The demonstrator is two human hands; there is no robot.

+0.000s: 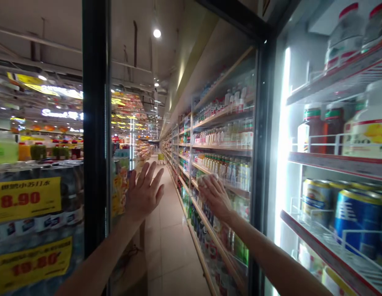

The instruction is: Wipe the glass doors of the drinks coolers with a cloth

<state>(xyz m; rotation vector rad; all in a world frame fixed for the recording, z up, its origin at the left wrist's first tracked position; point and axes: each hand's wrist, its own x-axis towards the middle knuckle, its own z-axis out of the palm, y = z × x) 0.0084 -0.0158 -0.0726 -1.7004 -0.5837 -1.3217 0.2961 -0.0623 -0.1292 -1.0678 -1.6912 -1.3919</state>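
Observation:
A glass cooler door (178, 53) with a black frame stands swung open in front of me. My left hand (144, 191) is raised at the pane with fingers spread and nothing in it; whether the palm touches the glass I cannot tell. Farther right, my right hand (216, 196) presses a crumpled white cloth (206, 179) against the pane, its fingers laid over it. Most of the cloth is hidden under the fingers. Rows of bottles show in the glass behind the right hand.
To the right, lit cooler shelves (335, 164) hold bottles and blue beer cans (357, 218). At left, stacked packs of bottles carry a yellow price sign (27, 199). The door's black frame edge (96, 123) stands beside them. A tiled aisle floor (166, 242) runs ahead.

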